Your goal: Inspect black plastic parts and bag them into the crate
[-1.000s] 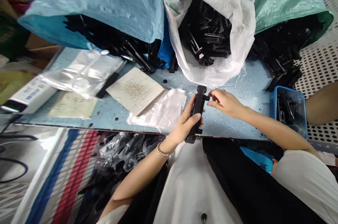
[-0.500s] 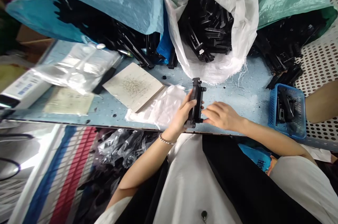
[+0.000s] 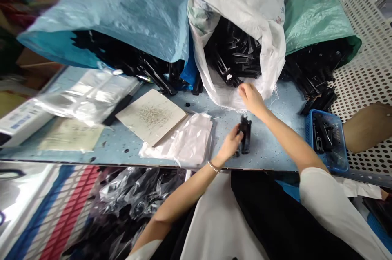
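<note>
My left hand (image 3: 231, 143), with a beaded bracelet at its wrist, is closed around the side of a long black plastic part (image 3: 246, 135) held low over the table, slightly blurred. Further forward, my right hand (image 3: 251, 97) is at the lower lip of a white woven sack (image 3: 203, 76). Its fingertips meet the end of a black plastic piece (image 3: 225, 70) that lies in the sack's mouth. Whether those fingers grip the piece cannot be made out. Many similar black parts fill the sack behind it.
A blue sack (image 3: 128, 27) and a green sack (image 3: 318, 19), both with black parts, flank the white one. A blue basket (image 3: 343, 158) stands at right. To the left lie a square board (image 3: 153, 117), white plastic bags (image 3: 196, 141) and a clear-wrapped pack (image 3: 92, 96).
My right hand has left the black part and reached forward to the white sack. My left hand keeps the part, now moved rightward. The view has tilted up.
</note>
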Motion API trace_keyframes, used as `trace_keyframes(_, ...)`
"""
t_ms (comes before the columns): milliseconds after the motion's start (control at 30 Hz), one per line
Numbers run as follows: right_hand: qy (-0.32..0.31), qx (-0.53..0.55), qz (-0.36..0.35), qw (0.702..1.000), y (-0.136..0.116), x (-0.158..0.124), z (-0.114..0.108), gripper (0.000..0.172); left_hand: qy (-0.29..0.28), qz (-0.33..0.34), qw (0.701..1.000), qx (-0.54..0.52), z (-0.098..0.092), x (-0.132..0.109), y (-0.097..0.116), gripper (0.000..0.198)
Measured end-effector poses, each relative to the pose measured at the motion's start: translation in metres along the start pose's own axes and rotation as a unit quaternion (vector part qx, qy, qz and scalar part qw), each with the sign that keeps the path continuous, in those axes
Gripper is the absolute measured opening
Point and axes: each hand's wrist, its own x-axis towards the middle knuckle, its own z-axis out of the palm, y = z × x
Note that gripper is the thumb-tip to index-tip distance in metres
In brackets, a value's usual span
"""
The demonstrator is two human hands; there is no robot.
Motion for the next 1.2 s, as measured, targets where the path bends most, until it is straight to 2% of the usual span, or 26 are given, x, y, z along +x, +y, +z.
trace_keyframes(33,0.014,-0.036,0.039,0.998,0.004,0.026,0.004,0.025,-0.012,0.014,0.999,0.04,0.011,0.003,-0.006,0.057)
trace_keyframes(100,-0.026,-0.086,0.099,0.991,0.01,0.066,0.01,0.033,-0.02,0.067,0.991,0.115,0.027,0.009,-0.014,0.056)
trace_keyframes(133,-0.053,-0.099,0.118,0.987,0.013,0.079,0.011,0.033,-0.017,0.101,0.984,0.147,0.03,0.011,-0.016,0.055)
trace_keyframes(200,-0.086,-0.106,0.134,0.981,0.02,0.086,0.007,0.029,-0.005,0.153,0.971,0.184,0.025,0.015,-0.015,0.051)
trace_keyframes(300,-0.097,-0.101,0.14,0.98,0.029,0.057,-0.011,0.029,0.0,0.139,0.981,0.138,-0.001,0.024,-0.003,0.046)
trace_keyframes(400,-0.069,-0.081,0.102,0.989,0.027,-0.011,-0.023,0.029,0.011,0.078,0.997,-0.022,-0.018,0.037,0.02,0.057)
trace_keyframes(467,-0.032,-0.079,0.037,0.996,0.016,-0.063,-0.022,0.03,0.035,0.048,0.988,-0.145,-0.018,0.043,0.039,0.074)
trace_keyframes(500,-0.033,-0.068,-0.008,0.997,0.01,-0.086,-0.021,0.032,0.045,0.037,0.979,-0.195,-0.016,0.045,0.049,0.081)
trace_keyframes(600,-0.042,-0.021,-0.141,0.989,-0.004,-0.126,-0.019,0.033,0.026,0.009,0.967,-0.255,-0.012,0.035,0.073,0.082)
trace_keyframes(667,-0.005,-0.031,-0.17,0.985,-0.004,-0.125,-0.025,0.031,-0.013,-0.01,0.969,-0.245,-0.014,0.02,0.084,0.075)
trace_keyframes(767,0.042,-0.113,-0.18,0.976,0.002,-0.101,-0.039,0.027,-0.076,-0.049,0.97,-0.228,-0.021,-0.005,0.093,0.072)
trace_keyframes(833,0.01,-0.133,-0.211,0.968,0.004,-0.085,-0.042,0.026,-0.096,-0.067,0.968,-0.224,-0.023,-0.018,0.095,0.073)
trace_keyframes(900,-0.023,-0.093,-0.215,0.972,0.002,-0.075,-0.037,0.031,-0.092,-0.064,0.971,-0.213,-0.023,-0.027,0.094,0.071)
trace_keyframes(933,-0.031,-0.049,-0.195,0.979,0.0,-0.073,-0.031,0.034,-0.08,-0.051,0.975,-0.2,-0.023,-0.03,0.093,0.073)
trace_keyframes(1000,-0.046,0.085,-0.109,0.989,-0.005,-0.072,-0.019,0.041,-0.045,-0.011,0.987,-0.156,-0.021,-0.034,0.087,0.081)
trace_keyframes(1033,-0.067,0.163,-0.056,0.983,-0.007,-0.073,-0.013,0.044,-0.026,0.012,0.991,-0.13,-0.021,-0.034,0.085,0.086)
trace_keyframes(1100,-0.133,0.291,0.033,0.947,-0.01,-0.076,-0.007,0.051,-0.012,0.036,0.994,-0.098,-0.023,-0.034,0.08,0.094)
trace_keyframes(1133,-0.162,0.323,0.055,0.931,-0.01,-0.077,-0.007,0.054,-0.018,0.034,0.994,-0.098,-0.026,-0.033,0.08,0.094)
trace_keyframes(1167,-0.176,0.326,0.056,0.927,-0.011,-0.078,-0.009,0.055,-0.026,0.028,0.993,-0.107,-0.028,-0.032,0.08,0.093)
trace_keyframes(1200,-0.168,0.301,0.036,0.938,-0.01,-0.079,-0.013,0.055,-0.036,0.02,0.992,-0.122,-0.031,-0.031,0.081,0.091)
